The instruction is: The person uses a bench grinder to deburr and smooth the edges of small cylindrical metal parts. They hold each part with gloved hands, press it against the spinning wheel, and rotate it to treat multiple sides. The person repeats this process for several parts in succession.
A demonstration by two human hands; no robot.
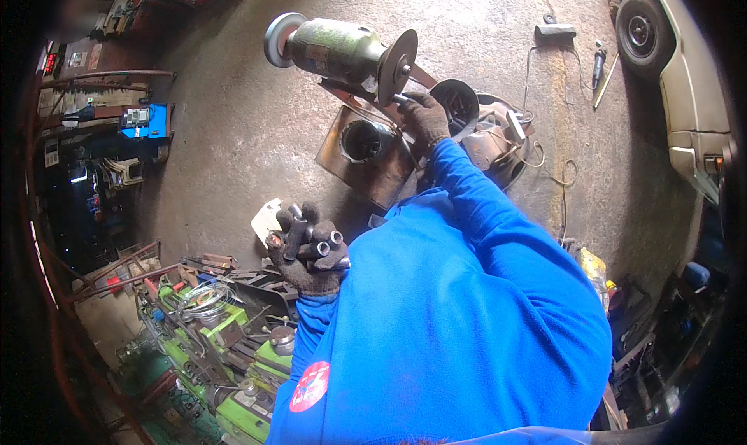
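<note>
Gloved left hand full of short metal tubes; gloved right hand at the grinder
On the left, the grip is half-curled round several tubes; stacked loosely between the fingers, one could slip out if these relax. At the grinder's right-hand disc, the right grip is closed on a slim metal piece; I cannot tell whether the disc spins, but if so it could snag the glove, so near its rim. Concrete floor opens out left of the grinder; the metal box crowds beneath, the black bin hems in the right hand's outer side.
</note>
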